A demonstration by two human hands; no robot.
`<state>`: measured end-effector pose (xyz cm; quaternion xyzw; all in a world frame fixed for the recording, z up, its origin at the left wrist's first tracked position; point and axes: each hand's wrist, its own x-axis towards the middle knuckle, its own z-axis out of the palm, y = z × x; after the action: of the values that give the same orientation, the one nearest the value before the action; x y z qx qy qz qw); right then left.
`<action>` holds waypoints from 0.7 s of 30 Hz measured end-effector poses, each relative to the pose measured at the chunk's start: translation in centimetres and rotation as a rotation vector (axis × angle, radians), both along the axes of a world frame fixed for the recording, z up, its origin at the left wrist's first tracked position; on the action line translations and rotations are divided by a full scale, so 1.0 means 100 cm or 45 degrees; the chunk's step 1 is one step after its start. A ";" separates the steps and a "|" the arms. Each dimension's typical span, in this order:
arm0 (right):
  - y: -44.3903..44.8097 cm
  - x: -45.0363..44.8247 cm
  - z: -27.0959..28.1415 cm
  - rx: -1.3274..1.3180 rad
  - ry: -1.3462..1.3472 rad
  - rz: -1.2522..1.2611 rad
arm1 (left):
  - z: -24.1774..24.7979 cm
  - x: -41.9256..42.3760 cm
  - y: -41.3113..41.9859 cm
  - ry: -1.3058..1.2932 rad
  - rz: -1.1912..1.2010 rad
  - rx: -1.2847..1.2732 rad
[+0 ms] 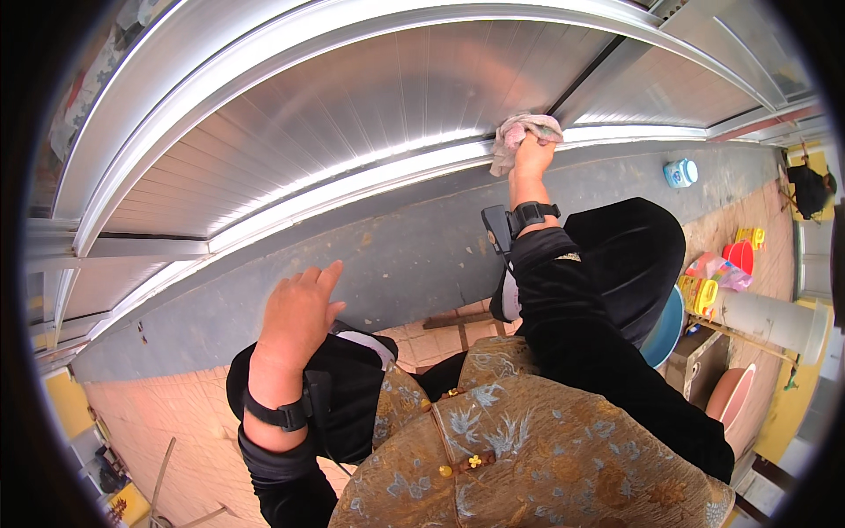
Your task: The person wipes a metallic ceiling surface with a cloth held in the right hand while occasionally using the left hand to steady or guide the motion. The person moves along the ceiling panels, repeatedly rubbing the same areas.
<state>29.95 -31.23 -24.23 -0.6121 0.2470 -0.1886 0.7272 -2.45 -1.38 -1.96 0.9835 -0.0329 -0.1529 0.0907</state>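
Observation:
A crumpled pinkish cloth is bunched in my right hand, pressed against the lower edge of a silver metal panel. The cloth touches the panel close to its right end, beside a dark vertical gap. Below runs the white bottom rail of the frame. My left hand hovers over my left knee, holding nothing, with its thumb apart from the bent fingers. Each forearm wears a black strap with a small device.
A grey ledge runs below the panel, with a blue-and-white lidded tub at right. On the tiled floor stand a blue basin, yellow jugs, a red container and a pink basin. A person is at far right.

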 end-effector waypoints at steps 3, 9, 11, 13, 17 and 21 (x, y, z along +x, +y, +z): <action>0.025 -0.015 -0.017 0.032 -0.028 0.136 | 0.003 -0.004 -0.001 -0.037 -0.014 0.000; 0.092 -0.060 -0.022 -0.407 0.035 0.389 | 0.000 -0.001 0.000 -0.020 -0.037 -0.006; 0.122 -0.083 -0.011 -0.550 0.117 0.546 | -0.002 0.001 0.002 -0.028 -0.045 0.026; 0.138 -0.096 0.003 -0.638 0.259 0.880 | -0.005 0.002 0.003 -0.029 -0.035 0.037; 0.130 -0.091 0.007 -0.393 0.163 0.954 | -0.011 0.004 0.002 0.000 -0.009 0.053; 0.070 -0.049 -0.014 0.213 0.135 0.421 | -0.012 0.001 0.002 -0.006 -0.013 0.037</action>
<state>25.04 -24.19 -25.62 -0.5909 0.1959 -0.0127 0.7825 -2.31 -1.22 -3.15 0.9849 -0.0360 -0.1515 0.0756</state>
